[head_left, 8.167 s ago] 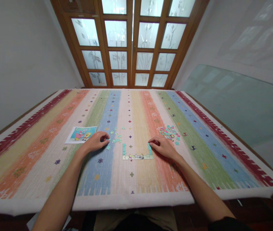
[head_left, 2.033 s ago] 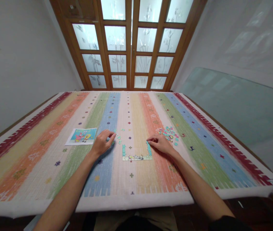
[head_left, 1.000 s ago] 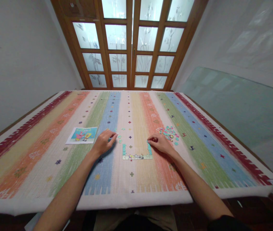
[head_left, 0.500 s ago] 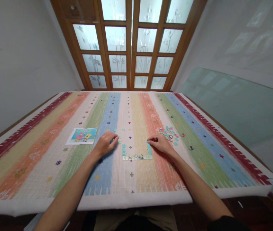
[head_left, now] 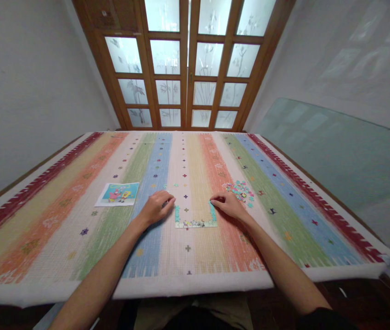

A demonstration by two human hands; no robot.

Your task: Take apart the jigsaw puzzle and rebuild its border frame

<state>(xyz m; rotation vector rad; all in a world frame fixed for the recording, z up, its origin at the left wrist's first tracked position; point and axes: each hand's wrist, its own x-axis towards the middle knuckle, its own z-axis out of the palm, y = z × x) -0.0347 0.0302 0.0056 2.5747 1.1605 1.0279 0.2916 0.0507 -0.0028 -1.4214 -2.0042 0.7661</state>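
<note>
A partly joined jigsaw puzzle (head_left: 197,224) lies flat on the tablecloth in a U shape, with a pale, patterned bottom row and a teal column up each side. My left hand (head_left: 156,207) is closed, its thumb and fingertips together at the top of the left column; whatever they hold is hidden. At the top of the right column, my right hand (head_left: 228,205) pinches a small teal puzzle piece between thumb and forefinger. Beyond the left hand, a few loose teal pieces (head_left: 175,185) rest on the cloth. A heap of mixed puzzle pieces (head_left: 241,189) sits just past the right hand.
A printed cartoon picture (head_left: 117,195) lies left of my left hand. The striped tablecloth (head_left: 198,256) covers the wide table and hangs over its front edge. Wooden doors with glass panes (head_left: 190,101) stand behind, and a glass sheet (head_left: 336,151) is by the right wall.
My left hand has shifted slightly right, its fingertips now at the top of the puzzle's left column and over spots where loose pieces showed. The right hand has stayed in place.
</note>
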